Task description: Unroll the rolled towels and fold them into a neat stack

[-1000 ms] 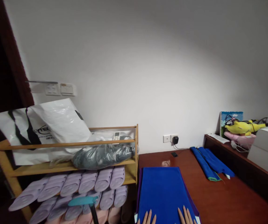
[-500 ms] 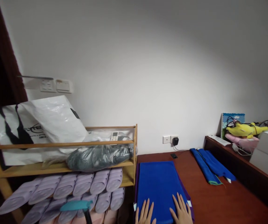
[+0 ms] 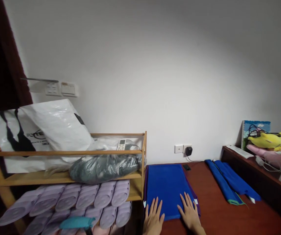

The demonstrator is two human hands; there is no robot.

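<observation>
A folded blue towel (image 3: 168, 184) lies on a stack with a purple edge (image 3: 194, 198) showing beneath, on the reddish-brown table (image 3: 223, 215). My left hand (image 3: 153, 218) rests flat on the towel's near left corner, fingers spread and open. Flat on the near right corner lies my right hand (image 3: 190, 212), fingers stretched out. Neither hand grips anything.
A wooden rack (image 3: 64, 178) left of the table holds lilac slippers (image 3: 98, 195), a dark plastic bag (image 3: 103, 164), a white bag (image 3: 42, 133) and a remote (image 3: 121, 144). More folded blue towels (image 3: 231, 184) lie to the right. A raised ledge (image 3: 258, 173) carries plush toys (image 3: 272, 140). A charger (image 3: 189, 150) sits in a wall socket.
Both hands have slid forward together with the blue towel stack, which now lies closer to the wall. More of my hands shows as the view tilted.
</observation>
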